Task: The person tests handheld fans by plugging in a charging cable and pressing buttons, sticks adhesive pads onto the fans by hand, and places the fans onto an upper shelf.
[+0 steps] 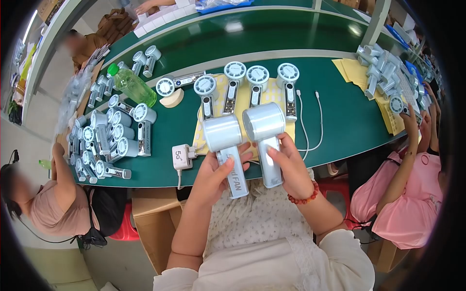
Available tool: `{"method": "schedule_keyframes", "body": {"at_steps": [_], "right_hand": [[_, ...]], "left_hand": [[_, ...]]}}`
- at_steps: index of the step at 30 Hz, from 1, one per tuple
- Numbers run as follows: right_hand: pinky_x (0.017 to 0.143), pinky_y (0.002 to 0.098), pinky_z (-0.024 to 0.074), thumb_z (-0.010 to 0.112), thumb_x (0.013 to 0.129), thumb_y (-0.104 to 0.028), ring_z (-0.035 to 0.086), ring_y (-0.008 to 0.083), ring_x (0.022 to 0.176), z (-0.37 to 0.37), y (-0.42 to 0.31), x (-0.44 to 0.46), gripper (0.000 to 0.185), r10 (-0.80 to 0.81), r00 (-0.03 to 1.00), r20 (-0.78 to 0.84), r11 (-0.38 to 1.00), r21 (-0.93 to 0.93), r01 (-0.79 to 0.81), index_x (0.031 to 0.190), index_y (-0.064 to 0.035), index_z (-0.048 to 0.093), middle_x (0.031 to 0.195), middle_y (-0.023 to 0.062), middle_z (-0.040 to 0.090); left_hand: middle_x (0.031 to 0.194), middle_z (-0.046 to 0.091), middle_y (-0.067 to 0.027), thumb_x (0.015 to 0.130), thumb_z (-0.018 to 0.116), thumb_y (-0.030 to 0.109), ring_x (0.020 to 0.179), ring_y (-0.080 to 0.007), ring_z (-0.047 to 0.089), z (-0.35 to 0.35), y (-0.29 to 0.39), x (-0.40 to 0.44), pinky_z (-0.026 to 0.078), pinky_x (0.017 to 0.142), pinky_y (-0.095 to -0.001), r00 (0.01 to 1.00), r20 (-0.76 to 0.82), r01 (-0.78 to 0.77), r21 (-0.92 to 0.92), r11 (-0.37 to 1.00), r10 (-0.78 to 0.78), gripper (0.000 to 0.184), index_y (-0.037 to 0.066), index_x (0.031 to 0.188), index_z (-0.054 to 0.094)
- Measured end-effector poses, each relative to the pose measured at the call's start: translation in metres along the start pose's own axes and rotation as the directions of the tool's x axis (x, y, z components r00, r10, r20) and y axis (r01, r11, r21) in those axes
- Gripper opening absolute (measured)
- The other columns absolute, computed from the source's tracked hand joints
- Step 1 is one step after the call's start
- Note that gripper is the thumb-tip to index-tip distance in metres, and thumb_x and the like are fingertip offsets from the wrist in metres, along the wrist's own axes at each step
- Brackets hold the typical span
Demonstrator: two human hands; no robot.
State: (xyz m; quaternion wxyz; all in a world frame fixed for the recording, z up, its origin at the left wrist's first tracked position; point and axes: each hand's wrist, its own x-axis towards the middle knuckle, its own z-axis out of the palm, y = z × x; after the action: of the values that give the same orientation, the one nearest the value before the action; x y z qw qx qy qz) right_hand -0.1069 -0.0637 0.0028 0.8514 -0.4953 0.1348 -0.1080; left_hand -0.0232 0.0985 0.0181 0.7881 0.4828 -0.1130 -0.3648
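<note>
My left hand (214, 177) is wrapped round the handle of a light blue handheld fan (223, 133), whose handle carries the letters "FAN". A second light blue handheld fan (264, 121) is gripped by my right hand (292, 166), which wears a red bead bracelet on the wrist. Both fans stand side by side, heads up and handles toward me. Just beyond them, several more fans (235, 72) lie in a row on a yellow sheet (221, 94), grilles facing up. A white charger block (180, 157) with a cable sits left of my left hand.
A heap of fans (116, 133) covers the left of the green table (335, 116), near a green bottle (131, 85) and a round cream piece (172, 98). White cables (303, 123) lie to the right. Co-workers sit on both sides; more fans (381, 70) pile up far right.
</note>
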Motion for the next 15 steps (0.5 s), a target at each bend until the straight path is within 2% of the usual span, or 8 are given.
{"method": "schedule_keyframes", "body": {"at_steps": [2,5,8,11,12,13,14,15], "right_hand": [[0.081,0.0263,0.0449,0.056,0.089,-0.013,0.054,0.0111,0.097,0.001,0.003,-0.002,0.039,-0.065,0.997,0.03,0.997,-0.028,0.066,0.122,-0.0037,0.038,0.105,0.0078,0.057],[0.086,0.0285,0.0448,0.061,0.085,-0.007,0.054,0.0119,0.1,-0.001,0.003,-0.002,0.039,-0.121,0.988,0.094,0.99,-0.067,0.127,0.119,-0.0028,0.042,0.106,0.0069,0.056],[0.089,0.0298,0.0443,0.066,0.081,-0.003,0.055,0.0126,0.102,-0.01,-0.005,0.001,0.04,-0.2,0.968,0.151,0.954,-0.197,0.228,0.116,-0.0016,0.046,0.107,0.006,0.056],[0.09,0.0311,0.0438,0.072,0.072,0.0,0.057,0.0178,0.102,-0.013,-0.011,0.001,0.045,-0.303,0.935,0.187,0.831,-0.428,0.355,0.113,-0.0031,0.051,0.107,0.0056,0.059],[0.09,0.031,0.0437,0.072,0.071,0.0,0.057,0.0194,0.101,-0.016,-0.014,0.001,0.047,-0.342,0.913,0.223,0.742,-0.532,0.408,0.113,-0.0042,0.052,0.107,0.0063,0.059],[0.09,0.0308,0.0436,0.073,0.07,0.001,0.058,0.0211,0.101,-0.018,-0.016,0.002,0.048,-0.376,0.889,0.262,0.638,-0.623,0.453,0.113,-0.0053,0.052,0.107,0.0069,0.06],[0.096,0.0378,0.0406,0.075,0.066,-0.003,0.057,0.0261,0.105,-0.02,-0.024,0.0,0.048,-0.37,0.874,0.317,0.553,-0.68,0.481,0.109,-0.0073,0.055,0.11,0.0103,0.06],[0.097,0.0407,0.0387,0.075,0.066,-0.004,0.057,0.0266,0.107,-0.023,-0.025,0.004,0.044,-0.447,0.791,0.418,0.471,-0.642,0.606,0.106,-0.0074,0.056,0.112,0.0111,0.059]], "left_hand": [[0.124,0.049,-0.0188,0.085,0.064,0.023,0.11,-0.0268,0.054,-0.005,-0.006,-0.003,0.049,0.088,-0.0364,1.0,-0.026,0.011,0.029,1.0,-0.01,0.066,-0.004,0.132,0.026],[0.123,0.049,-0.014,0.084,0.065,0.019,0.112,-0.0245,0.051,-0.017,-0.015,0.0,0.047,0.089,-0.0371,0.997,-0.018,-0.066,0.138,0.988,0.069,0.063,-0.002,0.132,0.03],[0.114,0.056,-0.0107,0.082,0.068,0.013,0.103,-0.0188,0.055,-0.016,-0.007,0.004,0.045,0.089,-0.0322,0.975,0.095,-0.219,0.221,0.95,0.202,0.048,0.001,0.123,0.046],[0.112,0.057,-0.0073,0.076,0.072,0.009,0.107,-0.0192,0.053,-0.022,0.005,0.0,0.042,0.092,-0.0329,0.97,0.179,-0.241,0.633,0.736,0.164,0.05,0.002,0.12,0.049],[0.114,0.057,-0.0072,0.07,0.075,0.007,0.107,-0.0214,0.054,-0.02,0.008,-0.001,0.041,0.094,-0.0346,0.975,0.154,-0.221,0.649,0.728,0.159,0.052,0.005,0.117,0.054],[0.115,0.056,-0.0077,0.069,0.075,0.007,0.106,-0.0228,0.055,-0.019,0.011,0.0,0.041,0.094,-0.0346,0.929,0.254,-0.369,0.683,0.63,0.269,0.051,0.006,0.116,0.056],[0.115,0.056,-0.0083,0.068,0.076,0.007,0.105,-0.0243,0.056,-0.019,0.014,0.001,0.041,0.094,-0.0345,0.862,0.359,-0.503,0.696,0.512,0.358,0.05,0.007,0.114,0.057],[0.116,0.056,-0.0089,0.067,0.076,0.007,0.104,-0.0257,0.057,-0.019,0.014,0.002,0.041,0.094,-0.0345,0.776,0.466,-0.62,0.687,0.379,0.426,0.049,0.008,0.113,0.059]]}}
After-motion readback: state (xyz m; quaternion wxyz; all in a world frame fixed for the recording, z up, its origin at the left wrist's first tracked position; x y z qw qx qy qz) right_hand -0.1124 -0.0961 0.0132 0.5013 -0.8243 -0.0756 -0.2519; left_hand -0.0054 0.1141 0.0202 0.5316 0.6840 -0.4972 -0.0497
